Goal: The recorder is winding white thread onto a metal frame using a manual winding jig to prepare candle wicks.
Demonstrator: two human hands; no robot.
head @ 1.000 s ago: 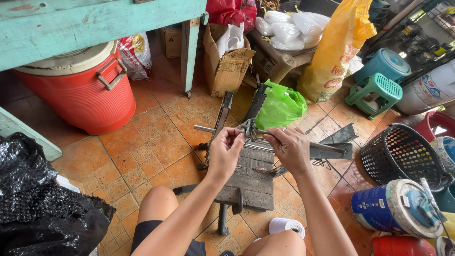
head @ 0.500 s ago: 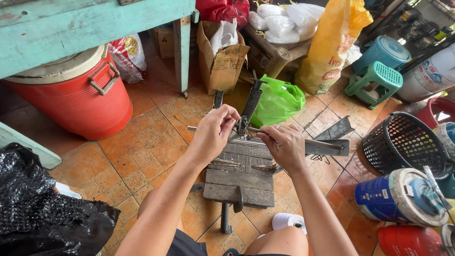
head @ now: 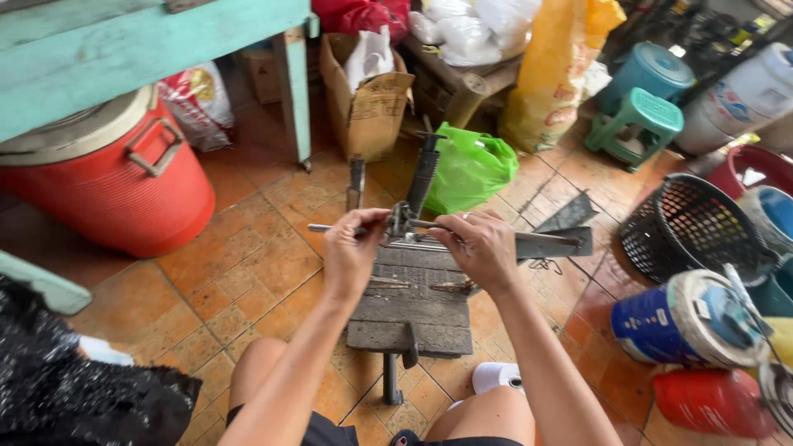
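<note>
Both hands have shifted — left hand [head: 353, 248] now pinches the thin metal rod [head: 330, 229] (earlier raised), right hand [head: 483, 248] closed over the flat bar [head: 549, 244] on the wooden block [head: 417, 306].

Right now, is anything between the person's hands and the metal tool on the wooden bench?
Nothing visible. The left hand already grips the thin metal rod at the tool's left end, and the right hand rests on the metal tool atop the wooden bench. The green bag lies behind, apart.
</note>
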